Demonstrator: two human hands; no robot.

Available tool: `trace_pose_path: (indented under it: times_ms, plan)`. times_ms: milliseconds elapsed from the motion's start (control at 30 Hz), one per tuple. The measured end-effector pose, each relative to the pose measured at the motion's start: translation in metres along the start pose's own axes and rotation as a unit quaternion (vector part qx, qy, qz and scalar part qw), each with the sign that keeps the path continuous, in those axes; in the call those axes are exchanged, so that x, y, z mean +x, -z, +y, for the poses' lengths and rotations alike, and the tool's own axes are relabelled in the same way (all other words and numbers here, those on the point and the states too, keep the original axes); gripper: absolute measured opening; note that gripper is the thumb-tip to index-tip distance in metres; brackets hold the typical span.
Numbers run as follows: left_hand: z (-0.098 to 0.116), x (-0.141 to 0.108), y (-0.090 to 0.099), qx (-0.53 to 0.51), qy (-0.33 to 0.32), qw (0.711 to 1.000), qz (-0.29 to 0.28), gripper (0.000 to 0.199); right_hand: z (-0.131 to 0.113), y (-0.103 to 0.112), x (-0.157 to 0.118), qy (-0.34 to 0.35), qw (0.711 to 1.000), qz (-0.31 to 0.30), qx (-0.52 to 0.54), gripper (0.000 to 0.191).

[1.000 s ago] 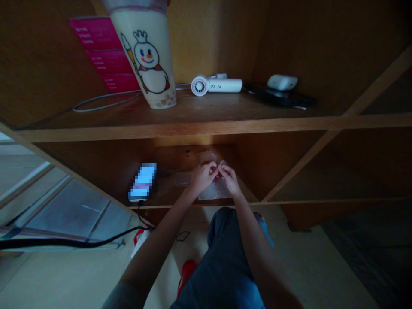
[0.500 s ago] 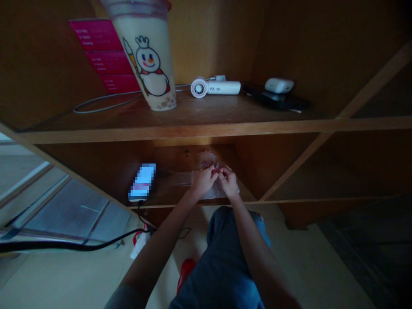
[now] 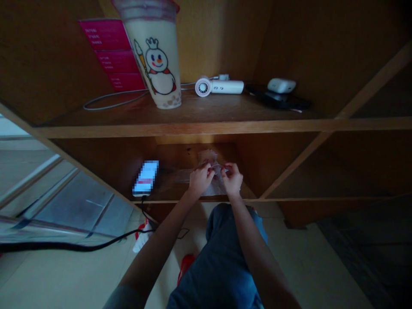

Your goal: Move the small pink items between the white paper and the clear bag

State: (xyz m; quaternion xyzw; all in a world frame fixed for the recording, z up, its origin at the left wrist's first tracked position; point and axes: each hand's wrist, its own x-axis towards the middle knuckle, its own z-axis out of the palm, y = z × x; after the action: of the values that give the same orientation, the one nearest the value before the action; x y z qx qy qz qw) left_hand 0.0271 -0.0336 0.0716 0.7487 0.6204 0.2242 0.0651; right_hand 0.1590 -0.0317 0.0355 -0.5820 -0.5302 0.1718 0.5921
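Both my hands work low in the lower wooden shelf bay. My left hand (image 3: 201, 179) and my right hand (image 3: 231, 178) pinch a crumpled clear plastic bag (image 3: 214, 189) between their fingertips. The bag lies on the shelf floor, and part of it is hidden behind my fingers. A flat, clear plastic piece (image 3: 183, 175) stretches out to the left of my left hand. Nearer my left hand, a smartphone (image 3: 146, 178) lies with its lit screen blurred, a black cable running down from it.
On the upper shelf stand a large snowman-printed cup (image 3: 154, 56), a white mini fan (image 3: 219, 87), a white earbud case (image 3: 281, 85) on a dark phone (image 3: 277, 101), and a pink booklet (image 3: 109, 51). My jeans-clad knees (image 3: 222, 253) lie below the shelf's front edge (image 3: 199, 201).
My hands have drawn slightly apart, with the plastic stretched between my fingertips. The whole view has shifted a little, with the shelf contents sitting further right.
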Motion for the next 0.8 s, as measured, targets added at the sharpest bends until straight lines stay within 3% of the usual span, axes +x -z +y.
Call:
trace_pose_path:
  times_ms: [133,233,400,533,667,800]
  plan:
    - [-0.001,-0.001,-0.007,-0.144,0.004,0.989,0.030,0.020,-0.002,0.004,0.002,0.035,0.998,-0.028,0.042,0.009]
    - [-0.004,0.000,-0.016,-0.275,0.034,0.959,0.065,0.023,-0.001,0.002,0.002,0.037,0.993,-0.038,0.103,0.008]
    - [-0.010,0.001,-0.038,-0.409,0.084,0.905,0.082,0.024,0.002,-0.002,0.005,-0.028,0.972,-0.096,0.211,0.009]
    - [-0.013,0.003,-0.051,-0.507,0.132,0.848,0.077,0.025,0.003,-0.002,0.008,-0.059,0.955,-0.087,0.276,0.007]
    - [-0.011,0.004,-0.051,-0.576,0.176,0.797,0.052,0.025,0.002,-0.003,0.008,-0.104,0.928,-0.090,0.347,0.008]
    - [-0.007,0.000,-0.045,-0.624,0.168,0.762,0.040,0.022,0.003,-0.004,0.009,-0.148,0.916,-0.111,0.357,0.011]
